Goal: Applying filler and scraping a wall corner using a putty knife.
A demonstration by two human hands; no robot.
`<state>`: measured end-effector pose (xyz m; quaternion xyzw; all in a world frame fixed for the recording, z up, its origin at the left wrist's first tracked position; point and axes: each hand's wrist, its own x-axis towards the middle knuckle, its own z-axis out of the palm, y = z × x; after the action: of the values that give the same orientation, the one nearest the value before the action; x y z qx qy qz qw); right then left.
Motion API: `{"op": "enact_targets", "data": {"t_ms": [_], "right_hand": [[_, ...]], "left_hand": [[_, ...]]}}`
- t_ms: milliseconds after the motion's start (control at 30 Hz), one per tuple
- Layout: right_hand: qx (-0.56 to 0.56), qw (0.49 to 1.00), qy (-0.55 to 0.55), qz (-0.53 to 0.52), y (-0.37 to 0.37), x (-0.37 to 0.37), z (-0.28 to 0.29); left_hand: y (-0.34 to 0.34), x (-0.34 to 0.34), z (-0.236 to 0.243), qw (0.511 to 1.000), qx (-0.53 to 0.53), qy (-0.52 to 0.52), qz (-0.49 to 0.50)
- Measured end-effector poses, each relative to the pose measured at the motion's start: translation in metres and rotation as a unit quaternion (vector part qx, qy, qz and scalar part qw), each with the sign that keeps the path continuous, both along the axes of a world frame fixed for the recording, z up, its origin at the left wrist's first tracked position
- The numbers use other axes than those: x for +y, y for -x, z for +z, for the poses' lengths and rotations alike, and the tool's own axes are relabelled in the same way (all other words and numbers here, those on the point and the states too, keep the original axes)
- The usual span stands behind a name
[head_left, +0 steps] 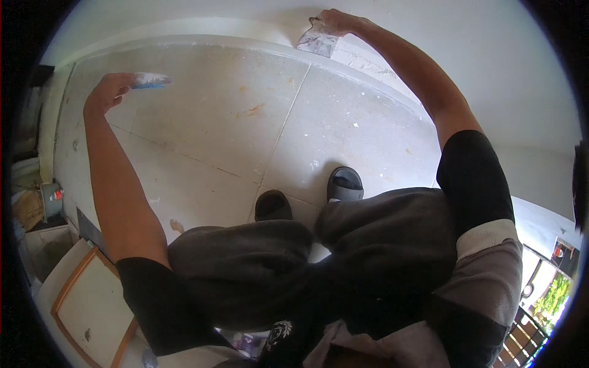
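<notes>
My left hand [113, 92] is at the upper left above the tiled floor, closed on a flat blue tool [149, 83] smeared with white paste. At the top centre, my right hand [334, 21] grips a wide scraper [316, 43], its blade streaked with white and held against the bottom of the white wall [454, 55]. Rough white paste [374, 64] runs along the wall's base just to the right of the blade.
Below are the speckled tiled floor [227, 122] and my sandalled feet [345, 181]. At lower left stand a grey bucket [50, 205] and a cream panel with a wooden frame [92, 300]. Greenery [555, 297] and dark railings [527, 331] show at lower right.
</notes>
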<state>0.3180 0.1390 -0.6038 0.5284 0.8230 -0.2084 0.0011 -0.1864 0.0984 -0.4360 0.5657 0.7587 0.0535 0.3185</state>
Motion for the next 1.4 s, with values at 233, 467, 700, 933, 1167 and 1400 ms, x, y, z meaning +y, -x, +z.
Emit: {"op": "enact_targets", "data": {"t_ms": [233,467,700,933,1167,1400], "right_hand": [[-0.039,0.998,-0.053,-0.004,-0.020,0.017,-0.019],[-0.043,0.998,-0.036,0.013,0.002,0.002,0.006],[-0.018,0.998,-0.054,0.036,0.002,0.006,0.011],[-0.066,0.981,-0.149,0.109,0.005,0.008,0.015],[-0.057,0.993,-0.104,0.012,0.021,-0.029,0.045],[-0.105,0.981,-0.162,-0.014,0.005,-0.025,-0.001]], "left_hand": [[-0.005,0.011,0.001,1.000,0.000,0.010,-0.010],[0.004,0.005,-0.002,1.000,-0.015,0.020,-0.001],[0.007,-0.002,-0.006,0.999,0.029,-0.023,-0.001],[0.020,0.008,-0.009,0.999,-0.007,0.042,0.000],[0.015,0.004,-0.004,0.999,-0.008,0.049,0.002],[0.019,0.008,-0.004,0.999,-0.026,0.047,0.001]]}}
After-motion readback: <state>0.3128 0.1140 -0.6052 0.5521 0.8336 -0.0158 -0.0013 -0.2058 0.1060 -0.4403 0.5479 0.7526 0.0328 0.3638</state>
